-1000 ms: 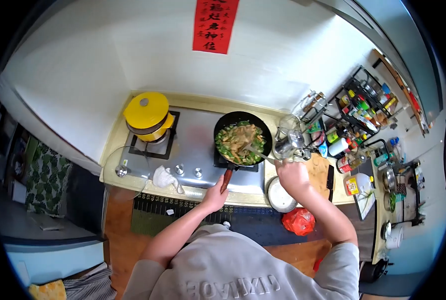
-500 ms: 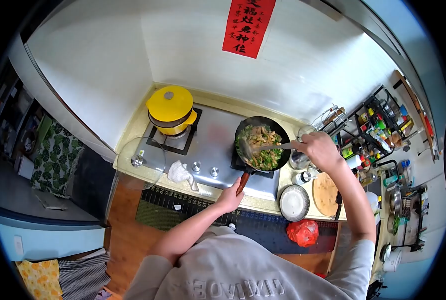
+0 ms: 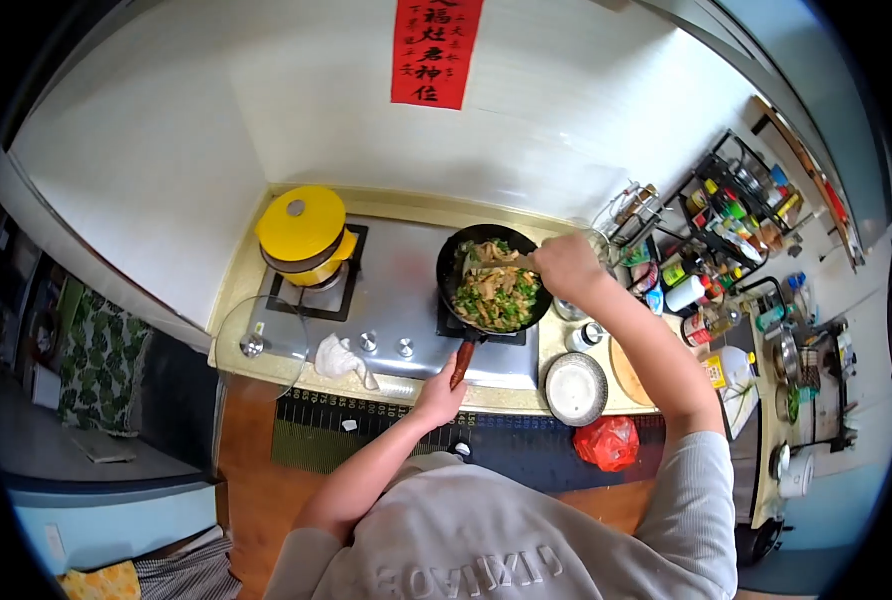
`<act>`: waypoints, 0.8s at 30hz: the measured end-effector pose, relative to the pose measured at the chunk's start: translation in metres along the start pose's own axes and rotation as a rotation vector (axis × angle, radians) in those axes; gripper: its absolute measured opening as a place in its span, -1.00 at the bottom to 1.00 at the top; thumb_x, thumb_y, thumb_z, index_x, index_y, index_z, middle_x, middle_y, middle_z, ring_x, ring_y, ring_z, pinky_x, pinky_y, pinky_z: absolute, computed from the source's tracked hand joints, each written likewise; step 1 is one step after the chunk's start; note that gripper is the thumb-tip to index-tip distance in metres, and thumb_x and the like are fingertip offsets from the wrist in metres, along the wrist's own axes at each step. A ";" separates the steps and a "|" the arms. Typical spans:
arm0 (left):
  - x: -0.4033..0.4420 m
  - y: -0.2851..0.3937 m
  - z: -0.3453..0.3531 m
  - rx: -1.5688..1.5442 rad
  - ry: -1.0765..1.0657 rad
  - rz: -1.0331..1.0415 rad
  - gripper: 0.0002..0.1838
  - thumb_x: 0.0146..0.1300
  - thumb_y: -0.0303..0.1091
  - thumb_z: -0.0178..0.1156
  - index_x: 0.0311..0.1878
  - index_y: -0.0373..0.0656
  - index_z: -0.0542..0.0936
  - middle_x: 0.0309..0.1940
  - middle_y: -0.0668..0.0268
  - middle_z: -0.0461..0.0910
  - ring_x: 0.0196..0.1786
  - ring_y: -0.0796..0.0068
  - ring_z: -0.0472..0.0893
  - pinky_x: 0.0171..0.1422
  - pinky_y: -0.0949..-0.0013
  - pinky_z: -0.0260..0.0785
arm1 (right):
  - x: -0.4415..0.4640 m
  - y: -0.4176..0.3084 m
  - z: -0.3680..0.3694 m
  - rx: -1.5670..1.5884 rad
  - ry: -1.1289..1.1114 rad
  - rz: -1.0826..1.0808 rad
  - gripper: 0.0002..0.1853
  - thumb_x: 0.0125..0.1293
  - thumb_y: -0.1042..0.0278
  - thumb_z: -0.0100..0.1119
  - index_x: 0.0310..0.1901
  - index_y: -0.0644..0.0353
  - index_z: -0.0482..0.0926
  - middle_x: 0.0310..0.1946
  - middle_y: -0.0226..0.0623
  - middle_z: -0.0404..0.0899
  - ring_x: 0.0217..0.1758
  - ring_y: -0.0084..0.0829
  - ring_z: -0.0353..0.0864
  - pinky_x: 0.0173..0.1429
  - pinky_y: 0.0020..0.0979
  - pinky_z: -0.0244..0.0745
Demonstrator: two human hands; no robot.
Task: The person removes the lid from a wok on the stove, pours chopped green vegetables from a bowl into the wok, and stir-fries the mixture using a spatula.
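Note:
My left hand (image 3: 439,399) is wrapped round the brown handle (image 3: 463,362) of a black wok (image 3: 449,262) on the right burner. Chopped green vegetables and pale brown pieces (image 3: 497,298) fill much of the wok. Over the wok's upper right rim, my right hand (image 3: 570,267) grips a metal spatula (image 3: 504,265). The spatula's blade lies at the upper left of the food, partly hidden by it. Just right of the stove, a speckled plate (image 3: 576,389) rests on the counter near a small jar (image 3: 586,336).
A yellow pot (image 3: 302,226) stands on the left burner. A glass lid (image 3: 262,345) and a white cloth (image 3: 340,360) lie at the front left. At the right are a round wooden board (image 3: 630,374), a bottle rack (image 3: 731,205) and a red plastic bag (image 3: 607,443) below the counter edge.
The view has swung right, then back left. My right hand moved the spatula through the food, and its blade is now farther up in the wok. My left hand has kept hold of the handle.

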State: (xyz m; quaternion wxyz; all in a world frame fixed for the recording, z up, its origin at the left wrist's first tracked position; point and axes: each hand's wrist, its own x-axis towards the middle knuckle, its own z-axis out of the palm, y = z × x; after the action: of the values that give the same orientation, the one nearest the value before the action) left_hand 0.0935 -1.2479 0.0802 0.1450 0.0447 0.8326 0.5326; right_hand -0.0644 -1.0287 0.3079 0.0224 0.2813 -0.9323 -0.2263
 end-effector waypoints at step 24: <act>-0.006 0.029 -0.017 -0.033 -0.104 -0.129 -0.23 0.43 -0.28 0.15 0.61 -0.18 0.06 -0.17 -0.05 0.67 -0.14 0.08 0.70 0.01 0.23 0.49 | -0.115 -0.037 0.017 0.110 -0.240 0.277 -0.83 0.37 0.32 0.11 -0.25 -0.03 0.73 -0.40 -0.32 0.74 -0.31 -0.30 0.78 -0.29 -0.26 0.65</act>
State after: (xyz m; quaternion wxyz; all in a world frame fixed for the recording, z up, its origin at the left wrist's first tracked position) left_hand 0.0920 -1.2515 0.1144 0.2226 0.0164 0.8163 0.5328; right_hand 0.0480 -0.9876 0.2861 -0.0735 0.1219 -0.9690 -0.2018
